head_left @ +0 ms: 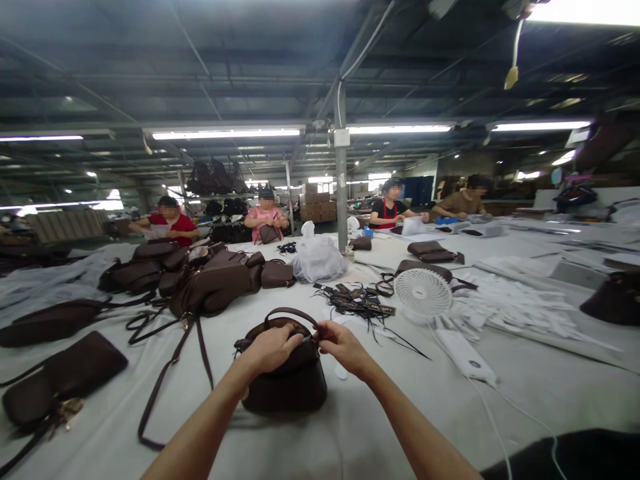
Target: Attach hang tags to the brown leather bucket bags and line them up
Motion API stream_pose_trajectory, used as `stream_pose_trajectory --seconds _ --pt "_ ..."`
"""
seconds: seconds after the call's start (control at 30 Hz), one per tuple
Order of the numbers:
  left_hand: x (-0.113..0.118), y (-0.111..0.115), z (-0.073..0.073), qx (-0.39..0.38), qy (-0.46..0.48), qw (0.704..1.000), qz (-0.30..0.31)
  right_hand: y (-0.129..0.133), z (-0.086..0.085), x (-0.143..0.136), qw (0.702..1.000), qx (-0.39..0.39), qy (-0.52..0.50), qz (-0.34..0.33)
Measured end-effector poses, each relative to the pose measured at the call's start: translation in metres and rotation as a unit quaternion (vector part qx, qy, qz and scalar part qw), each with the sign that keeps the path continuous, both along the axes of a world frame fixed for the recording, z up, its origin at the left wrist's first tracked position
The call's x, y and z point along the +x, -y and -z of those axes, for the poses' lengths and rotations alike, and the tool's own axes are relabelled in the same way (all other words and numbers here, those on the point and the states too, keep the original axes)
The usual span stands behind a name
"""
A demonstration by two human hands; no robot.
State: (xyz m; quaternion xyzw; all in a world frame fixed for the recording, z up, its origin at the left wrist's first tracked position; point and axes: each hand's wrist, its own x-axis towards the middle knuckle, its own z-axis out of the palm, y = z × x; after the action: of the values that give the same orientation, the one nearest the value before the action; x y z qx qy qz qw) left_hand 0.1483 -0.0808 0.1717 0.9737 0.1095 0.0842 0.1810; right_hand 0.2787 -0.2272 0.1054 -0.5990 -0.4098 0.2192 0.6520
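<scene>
Handbag (285,393), dark brown, sits upright on bench (345,440), toward the near edge, about mid-width. Left hand (274,348) lies over its mouth, fingers dipping inside; can't tell whether they grip anything. Right hand (343,345) pinches by the right end of the handle (287,311), thumb and fingers closed there.

Possible trouble, my read:
- Bag could tip or the handle could get pulled skew if right hand tugs while left doesn't brace the body.
- Lining could get scratched; cause would be nails working inside the mouth.
- Loose strap (173,361) loops near left forearm (205,420). Hook it and it could drag the bag pile (215,283) on the bench's left half.
- Fan (423,293) has a cord (496,435) running to the near edge, right of right forearm (410,420). A wide elbow swing could snag it and topple the fan.
- Tags (357,303) lie tangled beyond right hand; their ribbons could knot if brushed.

Writing: pale capitals on some tags, one maybe "COL", blurred, don't trust it. Fan base (465,357) carries a dark oval mark, no legible letters. Nothing readable on the handbag's near side.
</scene>
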Motion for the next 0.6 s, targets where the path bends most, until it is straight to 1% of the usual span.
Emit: stream_pose_trajectory --seconds 0.07,0.13,0.2,0.27,0.33,0.4,0.47,0.5,0.53,0.6 --pt "-0.001 0.009 -0.004 0.055 0.012 0.998 -0.018 -0.001 0.002 -0.003 0.999 0.018 -0.041 0.026" --pt "-0.005 0.022 -0.008 0.129 0.038 0.990 -0.040 -0.001 0.003 -0.006 0.995 0.032 -0.074 0.056" --pt "-0.007 0.035 -0.009 0.192 0.070 0.978 -0.040 -0.001 0.005 -0.009 0.993 0.038 -0.085 0.079" --pt "-0.007 0.042 -0.007 0.227 0.106 0.968 -0.033 0.000 0.007 -0.013 0.990 0.041 -0.092 0.096" --pt "-0.003 0.042 -0.005 0.222 0.114 0.967 -0.054 0.002 0.009 -0.016 0.988 0.047 -0.100 0.108" --pt "0.001 0.039 -0.003 0.184 0.074 0.977 -0.074 0.003 0.011 -0.018 0.986 0.059 -0.109 0.111" --pt "0.003 0.035 -0.003 0.151 0.023 0.986 -0.069 0.003 0.012 -0.020 0.984 0.072 -0.122 0.113" --pt "0.003 0.035 -0.004 0.148 0.013 0.987 -0.063 0.002 0.013 -0.021 0.982 0.076 -0.130 0.115" --pt "0.002 0.035 -0.005 0.155 0.021 0.986 -0.058 0.002 0.014 -0.021 0.980 0.080 -0.139 0.117" --pt "-0.003 0.040 -0.007 0.185 0.070 0.980 -0.031 0.000 0.017 -0.022 0.977 0.087 -0.151 0.123"
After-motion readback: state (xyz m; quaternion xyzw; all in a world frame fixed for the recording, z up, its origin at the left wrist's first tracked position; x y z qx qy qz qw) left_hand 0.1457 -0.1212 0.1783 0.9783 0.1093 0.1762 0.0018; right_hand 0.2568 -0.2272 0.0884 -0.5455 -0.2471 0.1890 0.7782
